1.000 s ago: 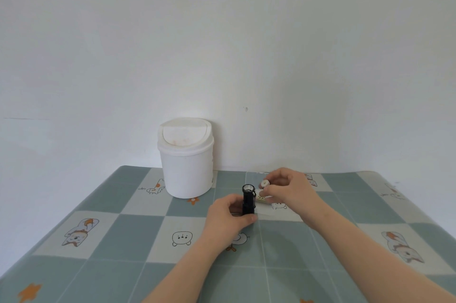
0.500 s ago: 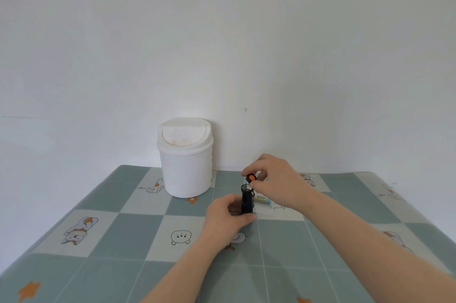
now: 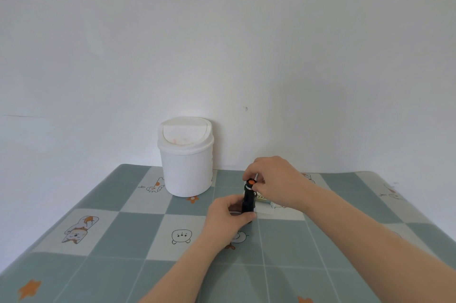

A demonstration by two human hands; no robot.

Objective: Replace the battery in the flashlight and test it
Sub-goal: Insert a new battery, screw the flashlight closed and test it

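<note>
Flashlight (image 3: 248, 200), black, stands upright on the table (image 3: 128, 233) between the two hands. Left hand (image 3: 228, 216) is wrapped round its lower body, fingers curled on the near side, thumb tip showing at the base on the right. Right hand (image 3: 277, 180) comes in from above and to the right, thumb and forefinger pinched on the cap (image 3: 250, 183) at the flashlight's top end. Cap has an orange button facing up and a pale ring under it; it sits on the tube, but whether it is fully seated cannot be told. Just behind the right hand's wrist side, flat on the table, lies a small yellowish pack (image 3: 262, 197) with dark print, mostly hidden by the hand; what it holds cannot be read. Beyond the left hand, well apart and toward the wall, stands a white bin (image 3: 185, 159) with a swing lid, faint orange stains on the flap. Table cover is a check of grey-green and pale squares with small cartoon animals and orange stars. Both forearms are bare.
</note>
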